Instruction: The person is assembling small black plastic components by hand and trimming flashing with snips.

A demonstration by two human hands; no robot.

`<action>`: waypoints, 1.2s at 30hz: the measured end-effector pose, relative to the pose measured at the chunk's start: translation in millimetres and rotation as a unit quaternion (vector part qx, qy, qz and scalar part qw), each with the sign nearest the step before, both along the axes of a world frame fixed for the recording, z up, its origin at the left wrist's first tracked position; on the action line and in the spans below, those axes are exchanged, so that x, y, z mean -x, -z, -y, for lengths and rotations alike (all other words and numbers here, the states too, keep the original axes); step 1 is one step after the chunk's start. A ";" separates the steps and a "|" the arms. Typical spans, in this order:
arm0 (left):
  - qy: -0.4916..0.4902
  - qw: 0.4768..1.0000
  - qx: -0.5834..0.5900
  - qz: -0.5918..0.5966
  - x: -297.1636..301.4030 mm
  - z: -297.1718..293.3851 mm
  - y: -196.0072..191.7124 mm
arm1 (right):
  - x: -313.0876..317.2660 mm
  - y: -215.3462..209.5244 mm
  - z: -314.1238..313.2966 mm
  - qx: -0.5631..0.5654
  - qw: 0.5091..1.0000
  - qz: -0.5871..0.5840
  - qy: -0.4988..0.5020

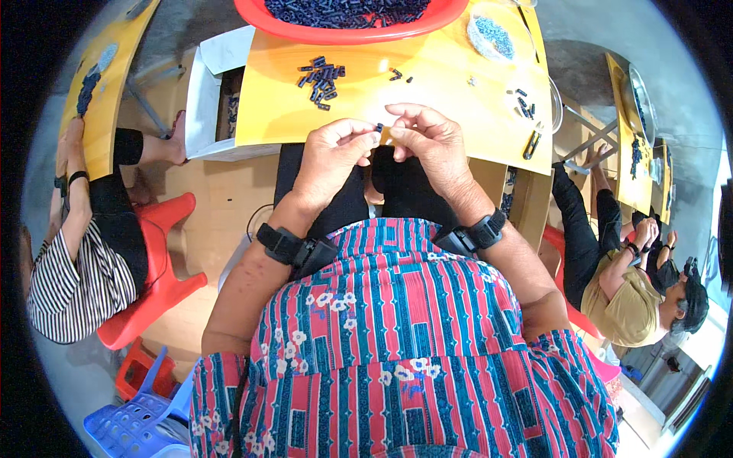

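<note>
Piece point(379, 128), small and dark, at tip of left grip point(331, 157)

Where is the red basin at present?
In the head view, the basin is at top centre, at the far end of the table, beyond the loose dark pieces.

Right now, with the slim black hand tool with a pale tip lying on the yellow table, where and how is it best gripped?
Probably by the dark handle end of the slim black hand tool, coming from the near edge of the yellow table: it lies slanted, handle toward the person, tip pointing away. The right hand is closer.
</note>
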State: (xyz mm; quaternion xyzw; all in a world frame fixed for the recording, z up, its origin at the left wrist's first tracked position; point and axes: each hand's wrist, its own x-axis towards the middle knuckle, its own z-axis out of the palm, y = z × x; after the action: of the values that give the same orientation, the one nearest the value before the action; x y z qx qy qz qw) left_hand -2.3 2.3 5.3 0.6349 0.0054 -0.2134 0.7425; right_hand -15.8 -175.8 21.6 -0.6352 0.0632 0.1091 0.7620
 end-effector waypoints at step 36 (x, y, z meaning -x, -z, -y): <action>0.058 0.996 0.022 -0.060 1.2 -8.9 18.1 | -13.6 -9.9 47.4 0.297 0.904 0.282 0.118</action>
State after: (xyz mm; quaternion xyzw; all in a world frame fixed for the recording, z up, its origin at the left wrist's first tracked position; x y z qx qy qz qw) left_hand -3.5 11.1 -12.8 0.6038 0.0083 -0.2941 0.7408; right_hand -2.1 -223.2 31.5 -0.8244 -0.0505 -0.1897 0.5309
